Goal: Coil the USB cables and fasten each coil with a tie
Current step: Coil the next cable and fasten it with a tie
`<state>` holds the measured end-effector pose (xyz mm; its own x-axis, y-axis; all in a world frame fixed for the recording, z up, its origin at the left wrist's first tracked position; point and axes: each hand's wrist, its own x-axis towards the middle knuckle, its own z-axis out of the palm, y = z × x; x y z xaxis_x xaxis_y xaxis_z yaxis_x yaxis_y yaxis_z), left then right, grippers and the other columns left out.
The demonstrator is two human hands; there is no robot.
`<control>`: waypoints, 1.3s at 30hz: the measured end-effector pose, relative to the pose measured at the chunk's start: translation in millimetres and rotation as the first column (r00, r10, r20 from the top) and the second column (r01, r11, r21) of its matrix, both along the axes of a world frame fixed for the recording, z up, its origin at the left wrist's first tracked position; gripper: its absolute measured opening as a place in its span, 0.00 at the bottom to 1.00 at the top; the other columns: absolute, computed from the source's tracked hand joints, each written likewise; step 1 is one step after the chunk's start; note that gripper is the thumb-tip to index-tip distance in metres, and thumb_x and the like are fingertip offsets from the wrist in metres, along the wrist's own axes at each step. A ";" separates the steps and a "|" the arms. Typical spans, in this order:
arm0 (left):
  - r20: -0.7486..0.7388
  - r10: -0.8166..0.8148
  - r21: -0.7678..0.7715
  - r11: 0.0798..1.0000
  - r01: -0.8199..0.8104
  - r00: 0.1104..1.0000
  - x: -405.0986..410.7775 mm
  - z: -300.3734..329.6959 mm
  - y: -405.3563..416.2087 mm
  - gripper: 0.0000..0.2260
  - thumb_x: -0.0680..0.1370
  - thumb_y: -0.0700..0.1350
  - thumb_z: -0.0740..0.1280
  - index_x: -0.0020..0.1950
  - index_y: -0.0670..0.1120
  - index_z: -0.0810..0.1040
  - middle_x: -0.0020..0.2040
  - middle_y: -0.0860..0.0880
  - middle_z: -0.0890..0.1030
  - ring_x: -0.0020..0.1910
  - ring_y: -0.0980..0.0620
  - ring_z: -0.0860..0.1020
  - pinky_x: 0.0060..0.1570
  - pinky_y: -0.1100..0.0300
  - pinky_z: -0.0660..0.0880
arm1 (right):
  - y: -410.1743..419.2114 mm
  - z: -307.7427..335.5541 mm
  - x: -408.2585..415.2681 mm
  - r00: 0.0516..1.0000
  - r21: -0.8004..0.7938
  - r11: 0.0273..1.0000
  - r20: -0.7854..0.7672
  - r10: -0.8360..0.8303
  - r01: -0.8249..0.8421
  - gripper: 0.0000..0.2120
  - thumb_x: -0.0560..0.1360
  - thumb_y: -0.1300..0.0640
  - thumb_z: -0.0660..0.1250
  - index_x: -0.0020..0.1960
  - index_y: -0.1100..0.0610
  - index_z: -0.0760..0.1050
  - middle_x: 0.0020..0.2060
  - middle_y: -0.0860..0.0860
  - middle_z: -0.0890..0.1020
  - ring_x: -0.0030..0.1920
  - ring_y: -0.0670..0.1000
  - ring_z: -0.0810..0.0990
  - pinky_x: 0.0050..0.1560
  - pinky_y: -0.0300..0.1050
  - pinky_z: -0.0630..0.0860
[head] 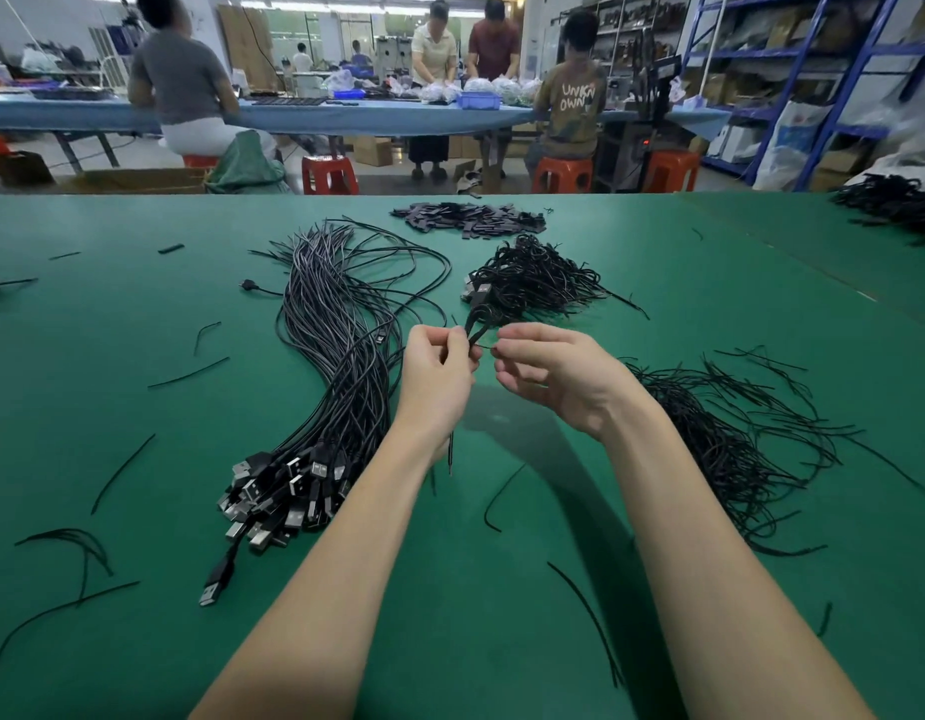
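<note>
While the left hand (433, 376) pinched a small coiled cable (475, 332) above the green table (138, 356), the right hand (548, 374) pinched a thin tie (485, 347) just beside that grip (the fastening step, seemingly); next, the tie's ends would need twisting tight around the coil

Across the room, the only writing I can read is the pale lettering "UNKN OWN", set in two lines on the back of the olive-brown T-shirt (574, 103) of a person seated at the far blue-covered worktable (377, 119).
</note>
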<state>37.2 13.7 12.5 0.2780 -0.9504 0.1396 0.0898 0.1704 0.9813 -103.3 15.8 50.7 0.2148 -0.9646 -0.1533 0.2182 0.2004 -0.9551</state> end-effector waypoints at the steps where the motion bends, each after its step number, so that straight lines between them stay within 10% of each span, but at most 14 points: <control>1: -0.012 -0.020 -0.011 1.000 0.020 1.000 0.7 1.9 0.2 0.06 0.84 0.44 0.60 0.48 0.46 0.69 0.38 0.50 0.79 0.34 0.59 0.75 0.37 0.64 0.73 | -1.7 -2.2 -0.5 0.999 0.063 0.998 0.043 0.013 -0.016 0.07 0.75 0.68 0.72 0.51 0.60 0.80 0.37 0.53 0.84 0.35 0.47 0.84 0.39 0.38 0.82; 8: 0.126 -0.443 0.000 0.895 0.447 0.888 14.9 13.6 10.5 0.07 0.84 0.40 0.62 0.46 0.44 0.70 0.33 0.50 0.79 0.29 0.59 0.74 0.30 0.68 0.71 | -8.8 -20.6 -26.6 0.994 0.070 0.991 0.009 0.110 -0.110 0.26 0.63 0.64 0.78 0.60 0.56 0.78 0.40 0.51 0.82 0.34 0.44 0.77 0.32 0.33 0.75; 13: 0.342 -0.651 0.119 0.745 0.656 0.678 20.4 22.8 20.7 0.07 0.83 0.41 0.64 0.45 0.45 0.71 0.36 0.48 0.82 0.32 0.56 0.74 0.33 0.66 0.71 | -8.7 -20.4 -50.8 0.942 -0.204 0.947 -0.278 0.187 -0.248 0.15 0.62 0.63 0.75 0.46 0.49 0.84 0.37 0.49 0.86 0.32 0.43 0.76 0.31 0.33 0.69; 21: 0.585 -0.652 0.241 0.707 0.665 0.482 28.2 31.3 24.4 0.07 0.83 0.43 0.65 0.45 0.45 0.71 0.39 0.48 0.84 0.37 0.52 0.73 0.37 0.60 0.71 | -12.4 -6.3 -56.0 0.817 -0.224 0.881 -0.517 0.254 -0.415 0.12 0.69 0.65 0.75 0.47 0.50 0.85 0.41 0.55 0.88 0.46 0.53 0.77 0.48 0.48 0.68; 28: 0.824 -0.457 0.243 0.819 0.521 0.335 23.1 24.8 18.0 0.06 0.81 0.44 0.64 0.46 0.47 0.70 0.41 0.52 0.84 0.27 0.60 0.72 0.31 0.66 0.69 | -13.8 9.0 -42.3 0.625 -0.183 0.904 -0.773 0.111 -0.387 0.12 0.69 0.60 0.80 0.48 0.53 0.79 0.35 0.50 0.86 0.31 0.45 0.75 0.37 0.37 0.71; 35: 0.765 -0.061 -0.058 0.985 0.164 0.641 15.8 0.1 6.6 0.07 0.80 0.42 0.65 0.44 0.46 0.70 0.38 0.45 0.81 0.36 0.45 0.77 0.39 0.52 0.73 | -13.5 0.7 1.6 0.549 -0.592 0.782 -0.727 -0.412 -0.197 0.12 0.69 0.60 0.75 0.42 0.50 0.72 0.36 0.45 0.85 0.36 0.46 0.79 0.47 0.45 0.77; 39: 0.269 -0.040 0.043 0.999 0.030 0.962 16.3 -5.3 -3.5 0.07 0.79 0.40 0.68 0.42 0.46 0.73 0.35 0.48 0.84 0.34 0.51 0.81 0.44 0.51 0.79 | -10.8 -9.5 15.5 0.586 -0.763 0.610 -0.601 -0.544 -0.216 0.13 0.71 0.61 0.74 0.44 0.49 0.70 0.38 0.44 0.84 0.38 0.45 0.79 0.47 0.50 0.78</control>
